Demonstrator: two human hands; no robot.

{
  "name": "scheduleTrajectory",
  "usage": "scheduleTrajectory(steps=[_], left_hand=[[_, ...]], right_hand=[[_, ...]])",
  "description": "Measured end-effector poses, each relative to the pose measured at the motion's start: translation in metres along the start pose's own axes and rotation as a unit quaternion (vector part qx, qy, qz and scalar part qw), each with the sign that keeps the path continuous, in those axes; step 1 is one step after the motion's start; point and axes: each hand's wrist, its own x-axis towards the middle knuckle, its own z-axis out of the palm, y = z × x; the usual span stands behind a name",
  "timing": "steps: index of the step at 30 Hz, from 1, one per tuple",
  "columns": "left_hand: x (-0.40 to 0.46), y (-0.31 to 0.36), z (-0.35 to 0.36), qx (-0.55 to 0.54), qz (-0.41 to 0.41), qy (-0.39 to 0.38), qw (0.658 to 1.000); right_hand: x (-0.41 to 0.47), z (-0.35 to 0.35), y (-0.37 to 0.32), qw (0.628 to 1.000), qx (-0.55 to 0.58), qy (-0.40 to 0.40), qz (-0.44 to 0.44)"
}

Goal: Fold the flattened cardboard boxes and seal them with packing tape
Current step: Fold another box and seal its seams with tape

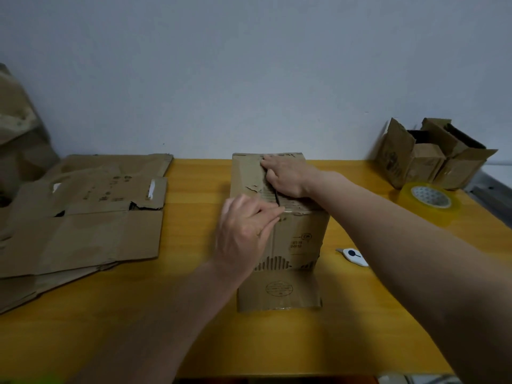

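Observation:
A worn brown cardboard box (293, 245) stands upright in the middle of the yellow table (194, 314), its top flaps folded down. My right hand (288, 176) lies flat on the top flaps near the centre seam and presses them. My left hand (246, 231) is at the near top edge of the box, its straight fingertips pressing a strip of clear tape over the seam. A roll of clear packing tape (429, 202) lies on the table to the right.
A stack of flattened cardboard boxes (83, 217) covers the table's left side. Two folded boxes (432, 153) stand at the back right by the wall. A small white cutter (353, 256) lies right of the box. More cardboard (19, 128) leans at far left.

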Motion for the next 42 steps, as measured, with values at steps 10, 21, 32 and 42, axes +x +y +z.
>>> scheduleTrajectory(steps=[10, 21, 32, 42], left_hand=[[-0.001, 0.000, 0.004, -0.004, -0.025, 0.022, 0.999], [-0.001, -0.001, 0.007, 0.010, -0.014, 0.052, 0.998], [-0.006, -0.007, 0.011, 0.018, 0.003, 0.024, 1.000], [-0.003, 0.011, 0.010, 0.070, -0.064, -0.001, 0.996]], right_hand=[[-0.032, 0.002, -0.023, 0.999, -0.010, 0.004, -0.049], [0.055, 0.004, 0.004, 0.998, 0.036, 0.038, 0.023], [0.082, -0.003, 0.007, 0.996, 0.013, 0.025, 0.085], [-0.030, -0.004, 0.040, 0.958, 0.215, 0.187, 0.021]])
